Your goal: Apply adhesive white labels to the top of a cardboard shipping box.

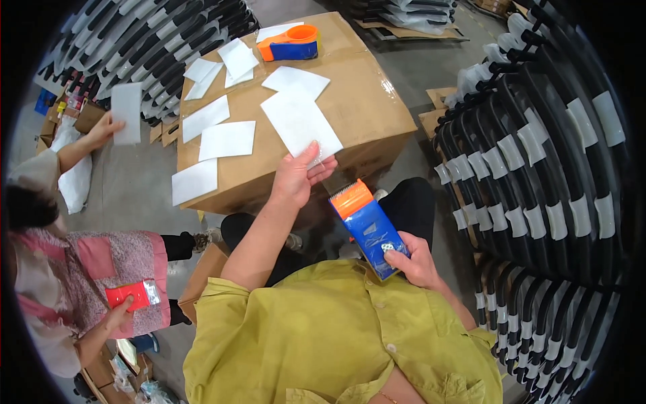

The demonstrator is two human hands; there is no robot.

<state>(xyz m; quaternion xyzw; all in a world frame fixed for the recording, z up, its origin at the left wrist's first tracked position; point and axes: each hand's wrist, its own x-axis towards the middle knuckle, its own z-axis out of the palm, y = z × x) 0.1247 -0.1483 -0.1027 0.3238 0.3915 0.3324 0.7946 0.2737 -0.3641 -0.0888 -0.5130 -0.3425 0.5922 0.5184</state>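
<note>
My left hand [304,176] pinches the near edge of a white foam sheet [299,124], thumb on top and fingers below. A shiny clear bit, apparently tape, shows at the thumb. This sheet partly overlaps another foam sheet [297,81] on a cardboard box [367,101]. In my right hand [420,264] is a blue tape dispenser [373,236] with an orange toothed end, tilted up toward the left hand. Its lower part is wrapped by my fingers. More white sheets [227,140] lie scattered over the box's left half.
A second tape dispenser [291,44], orange and blue, sits at the box's far edge. On the left a co-worker holds a white sheet [126,114] and a red dispenser [133,295]. Stacked black curved frames with white wraps [531,145] stand close on the right; others [145,50] are behind.
</note>
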